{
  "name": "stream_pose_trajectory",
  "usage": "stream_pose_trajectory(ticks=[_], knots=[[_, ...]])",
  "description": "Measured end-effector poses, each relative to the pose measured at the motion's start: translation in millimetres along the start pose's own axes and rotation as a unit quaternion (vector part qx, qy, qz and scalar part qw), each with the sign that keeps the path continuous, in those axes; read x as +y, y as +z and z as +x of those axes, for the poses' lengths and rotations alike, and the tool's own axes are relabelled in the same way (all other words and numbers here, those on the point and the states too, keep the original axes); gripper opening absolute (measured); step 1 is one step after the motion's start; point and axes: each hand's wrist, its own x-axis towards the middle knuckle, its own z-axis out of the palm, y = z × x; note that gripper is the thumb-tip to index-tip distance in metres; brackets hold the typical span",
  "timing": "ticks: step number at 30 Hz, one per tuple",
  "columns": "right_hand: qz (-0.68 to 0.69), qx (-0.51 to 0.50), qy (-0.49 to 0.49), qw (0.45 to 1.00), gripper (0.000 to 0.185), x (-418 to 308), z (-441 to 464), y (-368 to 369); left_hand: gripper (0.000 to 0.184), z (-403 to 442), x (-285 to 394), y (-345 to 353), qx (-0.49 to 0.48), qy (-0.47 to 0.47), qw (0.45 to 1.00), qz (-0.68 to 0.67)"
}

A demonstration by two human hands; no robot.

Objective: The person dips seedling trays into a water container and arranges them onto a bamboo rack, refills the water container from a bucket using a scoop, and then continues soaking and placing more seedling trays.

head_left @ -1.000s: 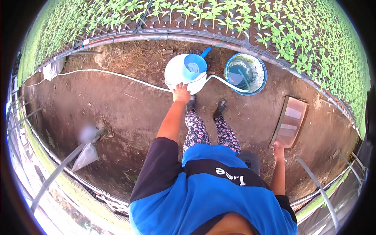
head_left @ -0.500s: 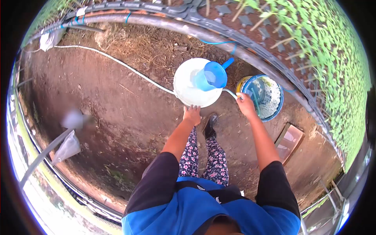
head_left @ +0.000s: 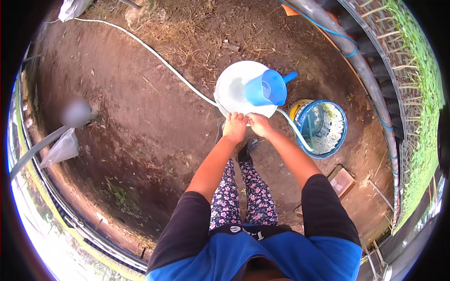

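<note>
A white bucket stands on the dirt in front of me, with a blue jug tilted in or on its top; I cannot tell which. My left hand has its fingers closed over the bucket's near rim. Close beside it, my right hand also grips that rim, its fingertips partly hidden. To the right is a blue-rimmed bucket, coated inside with white residue. A pale hose runs from behind the white bucket, and its end hangs into the blue-rimmed one.
The hose's long stretch crosses the ground to a white bag at upper left. Green seedlings grow on a raised bed along the right, edged by a pipe. A brick-like block lies below the blue-rimmed bucket.
My right hand has let go of the hose and moved left to the white bucket's rim beside my left hand. The hose end now hangs in the blue-rimmed bucket. The view has shifted.
</note>
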Motion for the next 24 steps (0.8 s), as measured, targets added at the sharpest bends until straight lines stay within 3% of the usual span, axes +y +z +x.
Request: stream_pose_trajectory(ticks=[3,5,7,8,15,18,21,24], knots=[[0.073,-0.026,0.143,0.987,0.029,-7,13,-5,0.027,7,-4,-16,0.060,-0.024,0.997,-0.047],[0.140,-0.040,0.134,0.980,0.041,-10,22,-20,0.027,8,-8,-30,0.109,-0.063,0.984,-0.123],[0.084,0.015,0.077,0.993,0.045,-1,40,-32,0.028,1,-20,-45,0.230,-0.083,0.955,-0.165],[0.074,-0.012,0.131,0.989,0.042,1,50,-47,0.029,-5,-28,-50,0.231,-0.094,0.950,-0.187],[0.054,-0.009,0.110,0.992,0.033,-2,69,-59,0.027,-65,-76,-30,0.107,-0.174,0.954,-0.220],[0.161,0.098,0.149,0.971,0.029,-10,86,-74,0.028,-71,-77,-28,0.093,-0.151,0.953,-0.244],[-0.095,0.201,0.188,0.957,0.025,-1,109,-107,0.028,-66,-76,-30,0.094,-0.130,0.956,-0.244],[-0.236,0.079,0.242,0.938,0.042,10,128,-118,0.028,-56,-78,-36,0.106,-0.112,0.954,-0.256]])
